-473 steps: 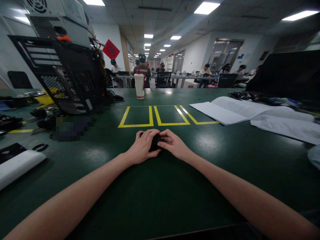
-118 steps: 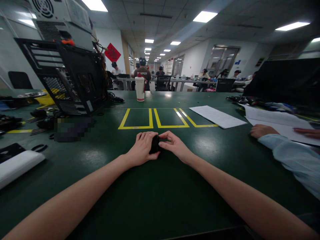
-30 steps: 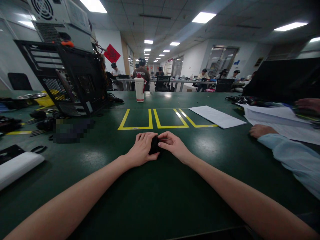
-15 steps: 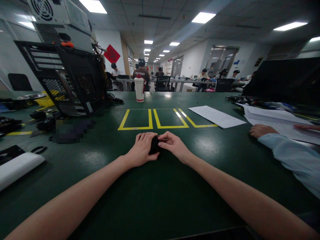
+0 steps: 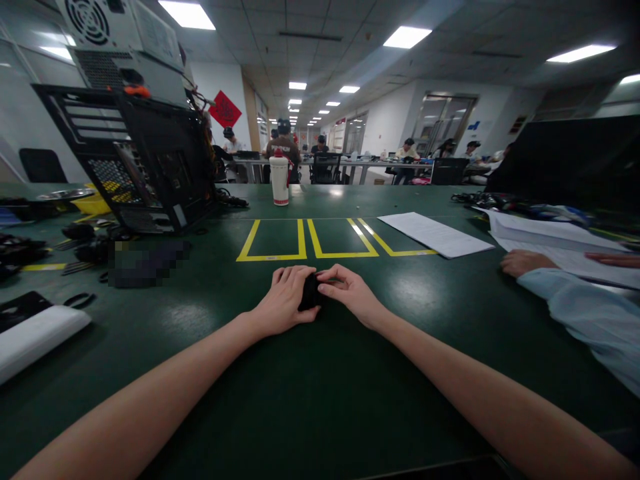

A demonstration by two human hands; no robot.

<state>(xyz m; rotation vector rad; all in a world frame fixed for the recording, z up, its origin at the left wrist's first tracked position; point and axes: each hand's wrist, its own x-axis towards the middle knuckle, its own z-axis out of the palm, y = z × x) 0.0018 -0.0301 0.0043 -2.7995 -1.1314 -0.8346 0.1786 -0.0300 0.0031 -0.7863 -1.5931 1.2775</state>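
Both my forearms rest on the dark green table (image 5: 320, 400). A small black object (image 5: 311, 293) sits between my hands near the table's middle. My left hand (image 5: 283, 300) curls around its left side, fingers closed over the top. From the right, my right hand (image 5: 350, 293) pinches it with fingertips and thumb. Most of the object is hidden by my fingers, so I cannot make out what it is.
Yellow tape boxes (image 5: 320, 240) lie just beyond my hands. An open black computer case (image 5: 145, 160) stands at the left, a white bottle (image 5: 279, 177) farther back. Papers (image 5: 435, 233) lie right, where another person's sleeve (image 5: 585, 320) and hand (image 5: 520, 262) rest. A white device (image 5: 35, 333) lies front left.
My hands stay on the black object, almost still. The other person's far hand at the right edge has dropped from above the papers down onto them.
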